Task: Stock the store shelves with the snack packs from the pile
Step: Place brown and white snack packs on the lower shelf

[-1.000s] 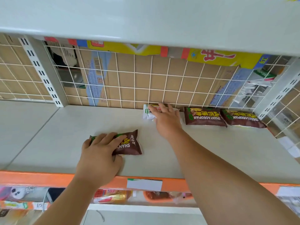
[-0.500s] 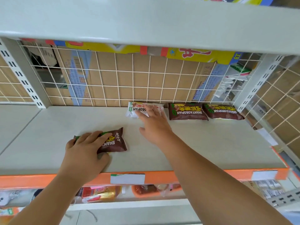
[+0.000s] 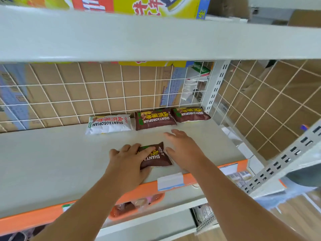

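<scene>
A brown snack pack (image 3: 157, 157) lies on the grey shelf (image 3: 52, 157) near its front edge, and my left hand (image 3: 128, 162) rests flat on its left half with the fingers over it. My right hand (image 3: 184, 150) hovers just right of that pack, fingers spread and empty. Along the back of the shelf, against the wire grid, lie a white snack pack (image 3: 108, 124) and two brown snack packs (image 3: 154, 120) (image 3: 190, 114) in a row.
A white wire grid (image 3: 104, 94) backs the shelf, with cardboard boxes behind it. Another shelf board (image 3: 156, 39) hangs close overhead. An orange price rail (image 3: 34, 218) edges the front. A slotted upright (image 3: 215, 87) stands at the right, with a second wire panel beyond it.
My right hand has let go of the white pack at the back and drawn toward the brown pack under my left hand. The view has swung to the right.
</scene>
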Demonstrator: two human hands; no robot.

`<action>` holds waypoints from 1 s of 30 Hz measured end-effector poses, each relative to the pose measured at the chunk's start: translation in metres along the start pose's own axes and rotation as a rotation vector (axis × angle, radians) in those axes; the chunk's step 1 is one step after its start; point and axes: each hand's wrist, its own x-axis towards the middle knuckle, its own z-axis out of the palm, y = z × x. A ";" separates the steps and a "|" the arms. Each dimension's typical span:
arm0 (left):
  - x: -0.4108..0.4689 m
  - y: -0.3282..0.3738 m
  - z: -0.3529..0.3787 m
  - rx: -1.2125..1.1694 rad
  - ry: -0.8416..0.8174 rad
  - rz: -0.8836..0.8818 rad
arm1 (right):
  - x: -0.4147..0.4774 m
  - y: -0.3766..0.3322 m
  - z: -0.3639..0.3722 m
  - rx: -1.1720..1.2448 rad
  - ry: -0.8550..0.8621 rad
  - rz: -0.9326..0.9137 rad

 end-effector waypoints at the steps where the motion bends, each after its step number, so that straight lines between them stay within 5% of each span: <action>1: 0.008 0.006 0.004 -0.002 0.013 0.000 | -0.003 0.012 -0.001 0.013 0.003 0.024; 7: 0.043 0.028 0.013 0.007 0.060 -0.028 | -0.010 0.047 0.000 0.109 0.034 0.050; 13: 0.073 0.039 0.018 -0.136 0.137 -0.067 | -0.001 0.043 0.007 0.175 0.297 -0.128; 18: 0.073 0.042 0.014 -0.288 0.192 -0.149 | 0.013 0.028 0.027 -0.038 0.023 -0.153; 26: 0.055 0.021 0.026 -0.532 0.333 -0.345 | 0.017 0.039 0.030 0.020 0.110 -0.103; 30: 0.052 0.027 0.024 -0.372 0.242 -0.223 | 0.011 0.065 0.017 0.024 0.145 0.006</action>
